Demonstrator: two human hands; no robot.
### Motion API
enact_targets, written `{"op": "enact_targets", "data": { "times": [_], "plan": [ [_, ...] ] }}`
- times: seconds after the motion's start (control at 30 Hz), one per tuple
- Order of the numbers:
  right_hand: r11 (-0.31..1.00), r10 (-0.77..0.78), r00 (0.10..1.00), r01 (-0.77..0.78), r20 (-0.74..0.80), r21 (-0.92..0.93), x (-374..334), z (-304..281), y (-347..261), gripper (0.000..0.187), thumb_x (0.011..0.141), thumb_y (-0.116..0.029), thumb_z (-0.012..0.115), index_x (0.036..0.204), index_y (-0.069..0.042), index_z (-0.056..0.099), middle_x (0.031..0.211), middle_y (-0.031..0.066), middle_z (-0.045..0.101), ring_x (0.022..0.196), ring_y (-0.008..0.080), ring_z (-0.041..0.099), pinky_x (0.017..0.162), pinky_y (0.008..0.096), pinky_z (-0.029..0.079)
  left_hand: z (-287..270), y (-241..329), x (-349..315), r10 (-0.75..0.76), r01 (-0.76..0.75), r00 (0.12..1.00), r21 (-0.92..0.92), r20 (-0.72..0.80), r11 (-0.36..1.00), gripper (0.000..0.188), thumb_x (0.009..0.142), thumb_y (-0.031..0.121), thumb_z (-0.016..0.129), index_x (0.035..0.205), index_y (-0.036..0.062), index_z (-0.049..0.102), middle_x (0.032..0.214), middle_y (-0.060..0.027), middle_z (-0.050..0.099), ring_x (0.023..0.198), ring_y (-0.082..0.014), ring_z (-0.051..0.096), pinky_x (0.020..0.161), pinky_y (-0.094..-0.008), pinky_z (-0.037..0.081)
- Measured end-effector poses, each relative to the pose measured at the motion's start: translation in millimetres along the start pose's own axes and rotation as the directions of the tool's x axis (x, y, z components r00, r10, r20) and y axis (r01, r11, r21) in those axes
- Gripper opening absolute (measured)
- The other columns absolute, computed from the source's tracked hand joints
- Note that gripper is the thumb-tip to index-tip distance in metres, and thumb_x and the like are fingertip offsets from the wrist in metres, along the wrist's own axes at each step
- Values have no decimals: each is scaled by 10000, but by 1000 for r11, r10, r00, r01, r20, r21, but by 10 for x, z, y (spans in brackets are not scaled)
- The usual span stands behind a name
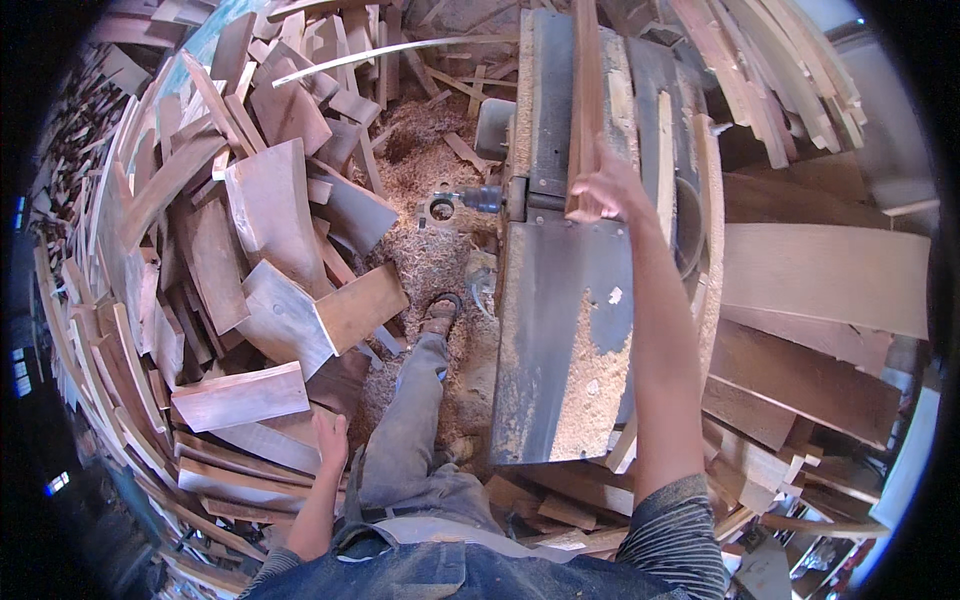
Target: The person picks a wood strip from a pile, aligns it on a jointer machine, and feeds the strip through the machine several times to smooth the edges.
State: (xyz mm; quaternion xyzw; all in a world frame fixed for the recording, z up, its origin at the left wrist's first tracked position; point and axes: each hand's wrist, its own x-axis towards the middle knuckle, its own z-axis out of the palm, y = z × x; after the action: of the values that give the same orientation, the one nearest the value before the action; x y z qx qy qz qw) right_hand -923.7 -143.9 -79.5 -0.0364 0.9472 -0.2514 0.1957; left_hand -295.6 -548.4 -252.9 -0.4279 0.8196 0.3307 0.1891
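My right hand (pixel 610 188) grips the near end of a long reddish-brown wooden plank (pixel 585 100), its fingers bent over the end. That plank lies lengthwise on the grey metal table of a jointer (pixel 535 310), beside the slot across the middle of the table. Sawdust (pixel 590 400) covers part of the near table to the right. Down at the lower left, my left hand (pixel 330 440) hangs with loosely parted fingers and nothing visible in it. Close by is the end of a pale board (pixel 242 396); whether the hand touches wood I cannot tell.
A tall heap of loose boards (pixel 275 200) fills the left side. Wide planks (pixel 825 275) are stacked to the right of the jointer, and long strips (pixel 765 75) lie at the far right. Shavings (pixel 420 150) cover the floor around my foot (pixel 440 315).
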Motion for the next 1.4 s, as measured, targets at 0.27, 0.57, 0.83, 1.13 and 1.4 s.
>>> {"op": "enact_targets", "data": {
  "times": [0.27,0.57,0.83,1.13,1.4],
  "plan": [
    [975,-4,997,21,75,-223,-2658,1012,649,1247,751,-290,791,1664,-110,-39,839,248,730,774,404,727,711,467,586,207,681,-280,424,-430,889,6,-172,903,539,970,304,624,1280,-116,490,1360,-334,501,1327,-494,448,1161,-518,340],
    [983,102,981,-74,164,-168,-7112,2395,986,1093,791,-262,736,1654,-58,96,783,215,691,676,427,688,639,539,567,1035,2418,-1523,880,-877,473,112,38,467,618,993,391,582,1386,-78,495,1560,-272,414,1507,-442,305,1241,-542,225],
    [977,191,948,-158,253,-146,-9045,3113,1450,1122,779,-358,784,1654,-90,134,796,207,689,694,403,705,600,525,557,1818,2921,-2058,947,-869,307,433,97,237,628,1020,409,522,1440,-54,468,1618,-230,335,1578,-415,142,1280,-561,95],
    [928,360,895,-312,265,-204,-9155,3355,1240,1082,751,-382,815,1648,-183,244,987,224,664,790,380,707,672,501,581,1754,3041,-2045,918,-861,346,454,195,228,596,1057,360,469,1471,-67,430,1625,-210,316,1572,-394,164,1283,-552,128],
    [972,176,983,-183,-60,-145,-8661,3217,1064,1010,722,-312,811,1603,-100,364,816,148,539,648,336,624,560,462,538,1680,3672,-1367,942,-843,304,501,142,197,586,1041,365,508,1441,-51,409,1604,-213,305,1565,-403,173,1269,-574,160]
  ]
}}
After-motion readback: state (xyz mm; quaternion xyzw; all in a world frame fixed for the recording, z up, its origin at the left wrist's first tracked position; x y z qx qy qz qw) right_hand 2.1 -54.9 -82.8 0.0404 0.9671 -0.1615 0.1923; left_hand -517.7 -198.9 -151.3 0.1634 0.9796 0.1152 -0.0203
